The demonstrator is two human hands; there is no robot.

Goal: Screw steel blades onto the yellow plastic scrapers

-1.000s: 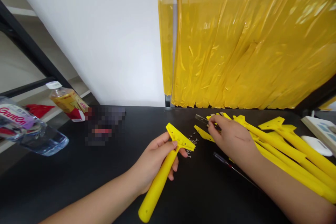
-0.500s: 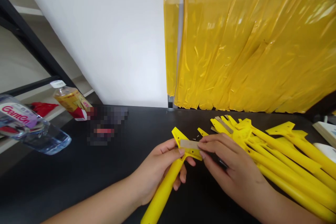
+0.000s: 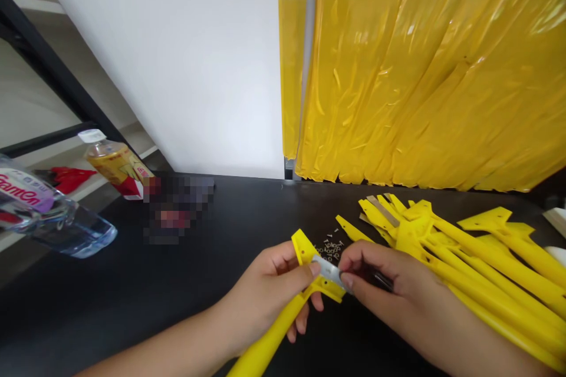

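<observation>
My left hand [image 3: 276,283] is wrapped round the neck of a yellow plastic handle [image 3: 265,341], whose flared head has small holes. A flat grey metal blade [image 3: 326,269] lies across that head, with my left thumb pressing on its near end. My right hand [image 3: 389,283] pinches the other end of the blade between thumb and fingertips. Beneath the right palm shows part of a slim dark object [image 3: 382,280], mostly hidden. Just beyond the head, small screws [image 3: 331,247] lie scattered on the black table [image 3: 177,283].
More yellow handles [image 3: 481,259] are piled at the right, with metal strips [image 3: 384,210] among them. A clear bottle [image 3: 57,212] and a drink bottle with a yellow label [image 3: 117,168] are at the left. A white panel [image 3: 198,70] and yellow plastic curtain [image 3: 420,82] stand behind.
The blade has turned, its right end now lower and nearer me. My right hand has shifted down slightly with it. More of the screws show behind the head.
</observation>
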